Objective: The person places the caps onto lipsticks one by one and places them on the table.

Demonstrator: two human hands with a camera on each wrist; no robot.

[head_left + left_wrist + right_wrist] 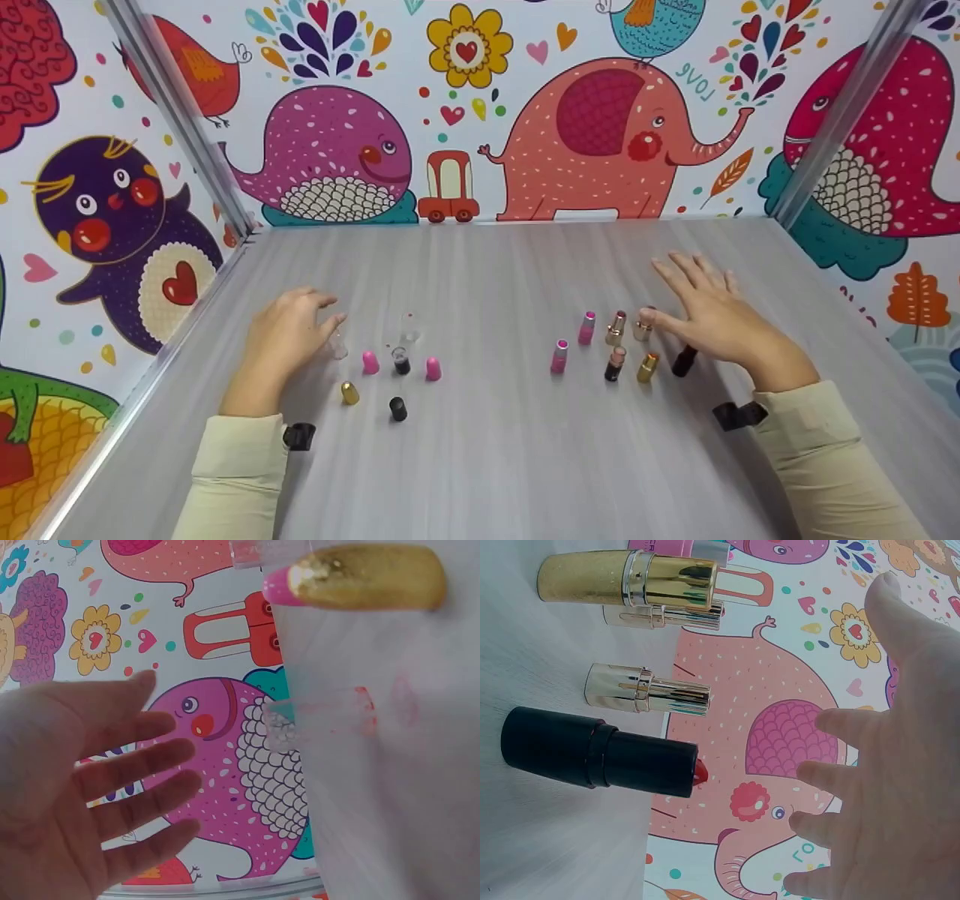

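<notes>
In the head view, the top of a black lipstick point(682, 363) is hidden by the right hand point(709, 319), and a pale gold lipstick point(643, 330) is partly covered by its thumb; by the right wrist view the black one's red tip is revealed. Both hands are spread with nothing held. A clear cap point(340, 348) is partly obscured by the left hand point(289, 330) and hard to make out on the grey worktop point(480, 465); in the left wrist view it is seen whole, apart from the fingers. There, a pink cap point(277, 588) is mostly blocked by a gold cap point(371, 577), whereas in the head view they are seen apart. At the right wrist view's upper edge, a pink lipstick point(681, 549) is cut off. Lipsticks are stood on the right, caps on the left.
</notes>
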